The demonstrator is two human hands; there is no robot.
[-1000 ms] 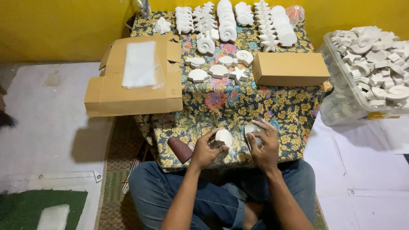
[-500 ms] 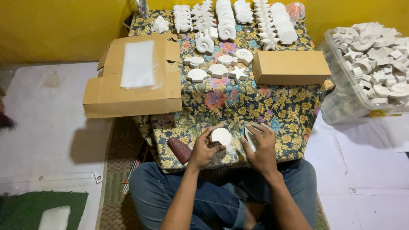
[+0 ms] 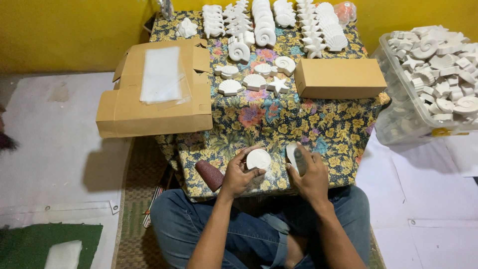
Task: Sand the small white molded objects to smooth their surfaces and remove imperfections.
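Sitting cross-legged in blue jeans at the near edge of the low table with the flowered cloth, the person works over its front rim. The left hand closes its fingers around a round white plaster piece, held just above the cloth. The right hand grips a second white piece, mostly hidden under the fingers, so its shape cannot be told. The two pieces sit near each other, not touching. Just left of the left hand, a dark reddish-brown sanding block lies on the table's corner. Farther back, small white plaster shells and a star lie loose at mid-table, between an open brown cardboard box topped with a clear plastic bag and a closed brown cardboard box. Rows of white shell castings line the far edge. A clear plastic tub heaped with white castings stands on the right.
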